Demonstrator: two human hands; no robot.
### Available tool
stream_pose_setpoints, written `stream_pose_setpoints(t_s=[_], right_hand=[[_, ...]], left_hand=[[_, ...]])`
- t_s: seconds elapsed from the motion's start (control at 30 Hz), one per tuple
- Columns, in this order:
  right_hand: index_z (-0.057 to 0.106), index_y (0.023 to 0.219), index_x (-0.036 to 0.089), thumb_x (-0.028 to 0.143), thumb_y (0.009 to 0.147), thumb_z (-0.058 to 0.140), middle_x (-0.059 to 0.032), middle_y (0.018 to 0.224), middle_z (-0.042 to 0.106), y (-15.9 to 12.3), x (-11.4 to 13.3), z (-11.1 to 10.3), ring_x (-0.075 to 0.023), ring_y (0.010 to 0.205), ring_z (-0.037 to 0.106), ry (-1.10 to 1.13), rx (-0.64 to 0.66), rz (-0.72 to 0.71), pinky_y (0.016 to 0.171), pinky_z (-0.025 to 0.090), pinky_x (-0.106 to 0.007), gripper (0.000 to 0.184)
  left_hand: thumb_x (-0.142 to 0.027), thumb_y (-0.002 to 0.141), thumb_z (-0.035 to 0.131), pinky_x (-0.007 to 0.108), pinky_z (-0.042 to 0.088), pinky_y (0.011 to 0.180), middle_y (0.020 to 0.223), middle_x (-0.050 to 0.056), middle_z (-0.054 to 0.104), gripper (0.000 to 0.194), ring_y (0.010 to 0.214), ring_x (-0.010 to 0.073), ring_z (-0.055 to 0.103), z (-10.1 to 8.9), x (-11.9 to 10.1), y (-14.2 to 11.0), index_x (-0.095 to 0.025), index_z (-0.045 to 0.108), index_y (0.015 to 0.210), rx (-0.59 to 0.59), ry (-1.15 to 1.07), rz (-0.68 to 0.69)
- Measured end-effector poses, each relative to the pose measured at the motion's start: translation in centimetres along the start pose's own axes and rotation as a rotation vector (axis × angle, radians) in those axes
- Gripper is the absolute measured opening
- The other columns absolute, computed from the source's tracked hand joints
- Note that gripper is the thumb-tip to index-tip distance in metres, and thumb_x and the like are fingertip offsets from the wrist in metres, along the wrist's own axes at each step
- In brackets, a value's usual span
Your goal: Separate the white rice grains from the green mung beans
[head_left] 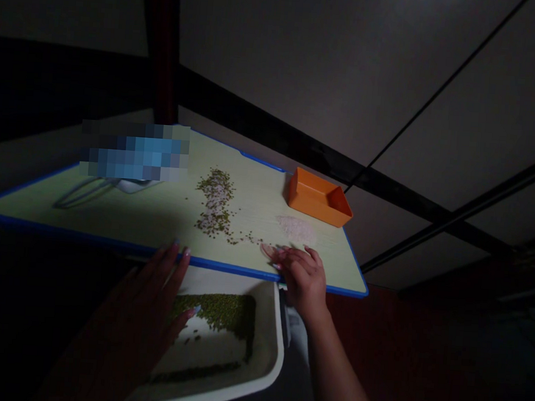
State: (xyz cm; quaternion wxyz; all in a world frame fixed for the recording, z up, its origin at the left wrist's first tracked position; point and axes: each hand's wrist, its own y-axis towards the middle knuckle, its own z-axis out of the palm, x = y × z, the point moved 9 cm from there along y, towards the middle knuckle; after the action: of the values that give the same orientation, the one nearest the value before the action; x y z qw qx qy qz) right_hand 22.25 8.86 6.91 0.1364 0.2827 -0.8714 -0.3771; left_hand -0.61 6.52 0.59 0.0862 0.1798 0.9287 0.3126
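My right hand (305,279) is at the near edge of a pale yellow board (250,184) with a blue rim. Its fingers are bent together beside a small pinkish patch; whatever they pinch is hidden. Left of them, a mixed pile of green and pale grains (215,204) trails toward the fingertips. A separate pale heap (296,229) lies just beyond my right hand. In deep shadow, my left hand (155,296) has its fingers spread, tips by the board's front edge and thumb over a white bin (276,354). Green grains (232,311) lie inside that bin.
An orange open box (321,198) stands on the board at the far right. At the far left, a pixelated blue object (137,155) rests beside a grey loop (82,192). Large pale panels with dark seams (304,75) rise behind the board.
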Motion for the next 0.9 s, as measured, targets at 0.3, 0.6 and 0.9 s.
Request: stream_pose_setpoints(t_s=[0.3,0.6,0.9], right_hand=[[0.067,0.094,0.022,0.018,0.092,0.057,-0.0037,0.092,0.077,-0.7,-1.1,-1.5,-0.0168,0.091,0.070,-0.019,-0.072,0.044,0.094,0.043,-0.036,0.011],[0.064,0.085,0.020,0.023,0.094,0.057,-0.0030,0.077,0.072,0.6,-2.1,-1.1,-0.0171,0.075,0.062,-0.129,-0.064,0.187,0.077,0.040,-0.032,0.012],[0.065,0.087,0.021,0.023,0.094,0.058,-0.0019,0.084,0.074,1.6,-0.4,0.0,-0.0157,0.081,0.066,0.028,-0.043,0.120,0.089,0.038,-0.035,0.010]], left_hand=[[-0.043,0.086,0.045,0.055,0.046,0.104,0.155,0.019,0.037,0.081,0.140,0.0356,0.042,0.3,-0.1,-0.1,-0.020,0.005,0.153,0.051,0.033,0.037],[-0.042,0.087,0.042,0.059,0.052,0.095,0.152,0.023,0.041,0.080,0.136,0.0391,0.046,0.1,-0.2,0.1,-0.019,0.001,0.152,0.047,0.016,0.045],[-0.043,0.086,0.043,0.059,0.049,0.099,0.153,0.020,0.040,0.081,0.138,0.0372,0.044,0.3,0.0,0.1,-0.021,0.002,0.152,0.059,0.014,0.039]])
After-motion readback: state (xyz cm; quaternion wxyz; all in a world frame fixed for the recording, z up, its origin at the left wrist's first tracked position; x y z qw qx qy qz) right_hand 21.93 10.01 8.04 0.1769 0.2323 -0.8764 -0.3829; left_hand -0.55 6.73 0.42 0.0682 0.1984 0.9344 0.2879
